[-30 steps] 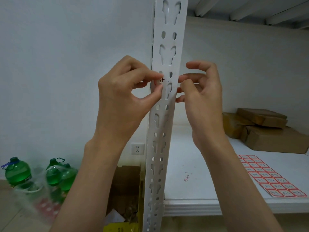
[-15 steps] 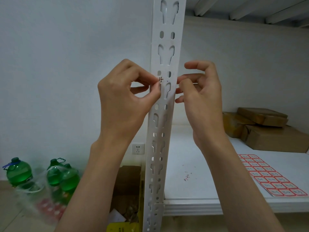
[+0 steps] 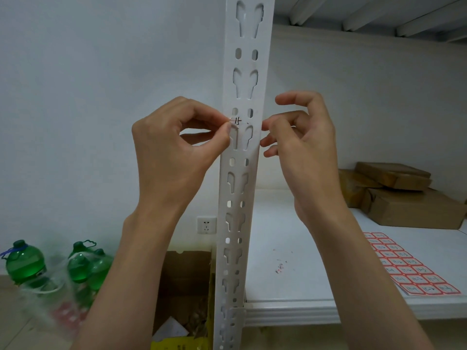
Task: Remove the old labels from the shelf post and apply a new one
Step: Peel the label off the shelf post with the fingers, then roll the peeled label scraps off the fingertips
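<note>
The left hand (image 3: 174,152) pinches the left end of a small label (image 3: 236,121) between thumb and first finger. The label sits on the front of the white shelf post (image 3: 242,173), about halfway up what we can see of it, between two rows of holes. It has black marks written on it. The right hand (image 3: 300,137) is at the right edge of the post, level with the label. Its fingers are curled, and the fingertips (image 3: 265,126) touch the post's edge. I cannot tell if they hold anything.

The post stands straight up at the front corner of a white shelf (image 3: 290,286). A sheet of red labels (image 3: 409,266) lies near the front edge of the shelf, on the right. Brown boxes (image 3: 404,195) are stacked at the back right of the shelf. Tiny red bits (image 3: 280,269) lie on the shelf near the post.

On the floor, left of the post, stand green bottles (image 3: 25,263) and an open cardboard box (image 3: 184,281). A wall socket (image 3: 206,225) is on the wall just left of the post.
</note>
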{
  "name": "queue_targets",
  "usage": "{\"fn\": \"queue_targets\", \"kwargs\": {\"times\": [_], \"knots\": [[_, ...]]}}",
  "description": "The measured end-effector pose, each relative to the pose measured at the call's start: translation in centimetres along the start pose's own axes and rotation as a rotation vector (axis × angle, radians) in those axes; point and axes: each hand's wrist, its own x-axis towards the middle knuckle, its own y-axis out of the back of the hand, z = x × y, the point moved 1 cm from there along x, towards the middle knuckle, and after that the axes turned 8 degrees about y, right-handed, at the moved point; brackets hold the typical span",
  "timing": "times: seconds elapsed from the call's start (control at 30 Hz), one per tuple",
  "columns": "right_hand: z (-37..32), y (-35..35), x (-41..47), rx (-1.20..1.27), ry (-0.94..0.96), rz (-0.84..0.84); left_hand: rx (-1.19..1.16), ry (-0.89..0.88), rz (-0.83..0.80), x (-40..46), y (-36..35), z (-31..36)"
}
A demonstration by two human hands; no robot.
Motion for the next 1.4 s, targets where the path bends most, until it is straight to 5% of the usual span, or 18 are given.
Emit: {"fn": "queue_targets", "kwargs": {"times": [0.53, 0.83, 1.4], "knots": [[-0.1, 0.4, -0.3, 0.043, -0.020, -0.025, -0.103, 0.151, -0.007, 0.3, 1.1, 0.3], [-1.0, 1.4, -0.8, 0.351, 0.013, -0.203, -0.108, 0.043, -0.127, 0.3, 0.9, 2.7], [0.9, 5.4, -0.5, 0.385, -0.133, -0.196, -0.109, 0.044, -0.191, -1.9, -3.7, 4.9]]}}
